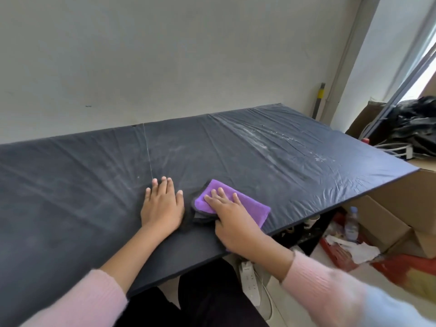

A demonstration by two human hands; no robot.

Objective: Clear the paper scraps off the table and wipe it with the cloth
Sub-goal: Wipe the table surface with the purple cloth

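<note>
a person's left hand lies flat on the table, fingers straight and slightly spread, holding nothing. the right hand presses palm-down on the cloth, its fingers straight across the purple top face rather than curled round it. the cloth sits folded near the front edge, just right of the left hand; whether the two touch cannot be told. a dark underside shows at its left end, and its long axis runs roughly along the table's front edge.

no paper scraps show on the black cover, so the clearing looks done and the wiping looks under way. the white smears lie ahead and to the right of the cloth, well apart from it, toward the far right corner. a fainter haze spreads to the left of the left hand. the right hand, on the cloth, is the nearer of the two to the smears, so the next stroke would likely push forward and rightward, with the left hand bracing the wrinkled cover.

past the table's right end, cardboard boxes, a bottle and crumpled paper sit on the floor. a power strip lies below the front edge.
</note>
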